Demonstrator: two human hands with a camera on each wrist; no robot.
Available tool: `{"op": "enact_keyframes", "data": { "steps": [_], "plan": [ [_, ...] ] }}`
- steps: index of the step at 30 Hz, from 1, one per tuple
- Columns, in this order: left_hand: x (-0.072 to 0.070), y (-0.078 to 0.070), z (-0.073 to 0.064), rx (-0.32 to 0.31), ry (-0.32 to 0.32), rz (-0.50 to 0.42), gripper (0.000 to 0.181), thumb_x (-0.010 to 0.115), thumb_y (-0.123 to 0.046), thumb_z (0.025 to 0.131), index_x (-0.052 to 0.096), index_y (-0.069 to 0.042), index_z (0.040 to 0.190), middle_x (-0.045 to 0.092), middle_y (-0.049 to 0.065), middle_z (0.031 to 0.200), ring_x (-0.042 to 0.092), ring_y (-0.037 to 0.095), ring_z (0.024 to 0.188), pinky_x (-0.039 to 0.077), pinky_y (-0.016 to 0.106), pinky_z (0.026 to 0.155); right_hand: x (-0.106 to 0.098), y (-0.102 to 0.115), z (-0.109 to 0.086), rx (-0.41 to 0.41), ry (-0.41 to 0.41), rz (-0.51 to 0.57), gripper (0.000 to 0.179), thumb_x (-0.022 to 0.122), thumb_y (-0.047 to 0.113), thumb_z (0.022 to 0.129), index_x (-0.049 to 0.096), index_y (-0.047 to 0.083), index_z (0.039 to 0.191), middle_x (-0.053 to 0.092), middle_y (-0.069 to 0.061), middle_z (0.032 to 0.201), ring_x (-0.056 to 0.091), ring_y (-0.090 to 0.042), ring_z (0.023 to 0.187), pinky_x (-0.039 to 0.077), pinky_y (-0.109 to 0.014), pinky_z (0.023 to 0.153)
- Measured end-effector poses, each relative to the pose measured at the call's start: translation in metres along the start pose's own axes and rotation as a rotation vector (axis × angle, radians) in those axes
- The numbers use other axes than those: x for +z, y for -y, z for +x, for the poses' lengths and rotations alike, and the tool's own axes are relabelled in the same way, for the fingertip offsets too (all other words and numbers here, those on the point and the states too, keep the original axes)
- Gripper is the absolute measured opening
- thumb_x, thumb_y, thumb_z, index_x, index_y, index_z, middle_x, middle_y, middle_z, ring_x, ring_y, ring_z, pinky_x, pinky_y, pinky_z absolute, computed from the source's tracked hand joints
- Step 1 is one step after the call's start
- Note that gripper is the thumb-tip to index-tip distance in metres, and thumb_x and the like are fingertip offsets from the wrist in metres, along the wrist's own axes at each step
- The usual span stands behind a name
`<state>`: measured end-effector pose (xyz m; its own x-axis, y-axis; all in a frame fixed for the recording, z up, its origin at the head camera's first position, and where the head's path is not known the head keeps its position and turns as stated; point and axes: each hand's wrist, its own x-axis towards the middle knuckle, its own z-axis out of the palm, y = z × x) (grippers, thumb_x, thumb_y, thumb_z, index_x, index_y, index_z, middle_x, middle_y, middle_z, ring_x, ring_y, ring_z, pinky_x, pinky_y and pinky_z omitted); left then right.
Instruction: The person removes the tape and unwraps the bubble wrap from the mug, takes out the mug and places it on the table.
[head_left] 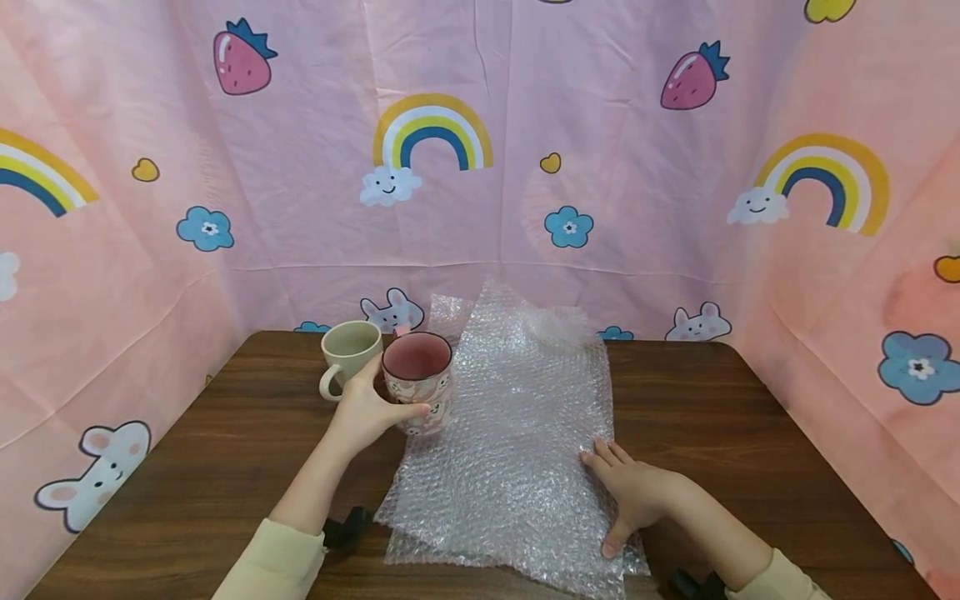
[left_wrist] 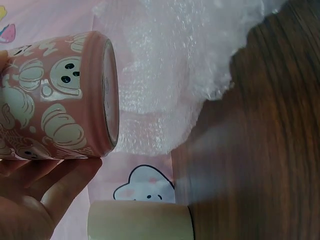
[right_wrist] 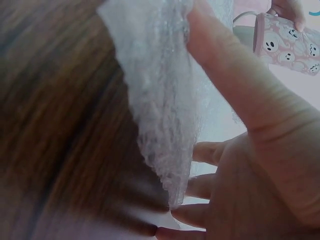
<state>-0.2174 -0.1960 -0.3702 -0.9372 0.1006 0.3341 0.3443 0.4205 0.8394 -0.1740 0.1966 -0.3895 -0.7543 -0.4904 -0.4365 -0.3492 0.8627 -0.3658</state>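
My left hand (head_left: 367, 410) grips a pink mug (head_left: 417, 385) round its side, thumb across the front. Raised ghosts and pumpkins decorate the mug, and its base (left_wrist: 111, 92) faces the bubble wrap in the left wrist view. It is held upright over the left edge of the bubble wrap (head_left: 517, 450), which lies in overlapping sheets down the middle of the table. Along the right edge of the wrap rests my right hand (head_left: 633, 492), fingers spread and thumb pointing toward the front. Just behind the left hand stands a cream mug (head_left: 351, 343), its handle to the left.
The dark wooden table (head_left: 720, 433) ends at a pink patterned cloth (head_left: 495, 225) hung behind it and on both sides. At its far end the bubble wrap reaches up against the cloth. A black strap piece (head_left: 347, 529) sits at the left wrist.
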Motion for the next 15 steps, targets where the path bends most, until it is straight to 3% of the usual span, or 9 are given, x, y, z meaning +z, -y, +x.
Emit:
{"op": "enact_keyframes", "data": {
  "steps": [10, 15],
  "plan": [
    [-0.016, 0.013, -0.008, 0.010, 0.000, 0.024, 0.095, 0.091, -0.026, 0.065, 0.040, -0.012, 0.144, 0.050, 0.010, 0.135, 0.041, 0.030, 0.127, 0.034, 0.055, 0.101, 0.000, 0.000, 0.001, 0.003, 0.002, 0.002, 0.124, 0.087, 0.048, 0.056, 0.020, 0.003, 0.151, 0.003, -0.026, 0.155, 0.001, -0.044, 0.141, 0.021, -0.064, 0.104],
    [-0.020, 0.018, -0.010, 0.001, -0.021, 0.072, 0.092, 0.091, -0.027, 0.064, 0.044, -0.009, 0.141, 0.050, 0.012, 0.135, 0.020, 0.038, 0.134, 0.027, 0.062, 0.101, 0.000, -0.001, 0.001, 0.003, 0.004, 0.003, 0.124, 0.087, 0.048, 0.057, 0.020, 0.004, 0.151, 0.003, -0.026, 0.155, 0.001, -0.044, 0.141, 0.021, -0.064, 0.104]
  ]
}}
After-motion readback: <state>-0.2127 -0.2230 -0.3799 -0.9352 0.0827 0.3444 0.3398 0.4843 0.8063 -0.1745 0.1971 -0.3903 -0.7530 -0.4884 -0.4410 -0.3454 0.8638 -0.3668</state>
